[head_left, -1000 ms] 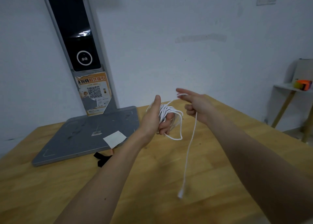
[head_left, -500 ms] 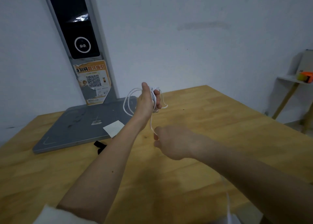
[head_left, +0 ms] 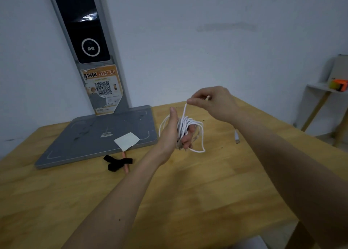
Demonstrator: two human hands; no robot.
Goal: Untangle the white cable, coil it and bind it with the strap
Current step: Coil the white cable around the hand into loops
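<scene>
Above the table [head_left: 207, 201], left hand [head_left: 170, 134] grips the coiled cable [head_left: 185, 128]; right hand [head_left: 212, 103] pinches its strand; loose loops may slip off.

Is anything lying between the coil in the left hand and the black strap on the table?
Nothing visible blocks that path. The black strap lies on the wooden table in front of the grey base, draped over a pinkish stick. The left hand holds the white cable coil raised; the right hand pinches its free strand.

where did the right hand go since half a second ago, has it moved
Yes. The right hand has risen from below the left hand to above it, pinching the white cable.
</scene>
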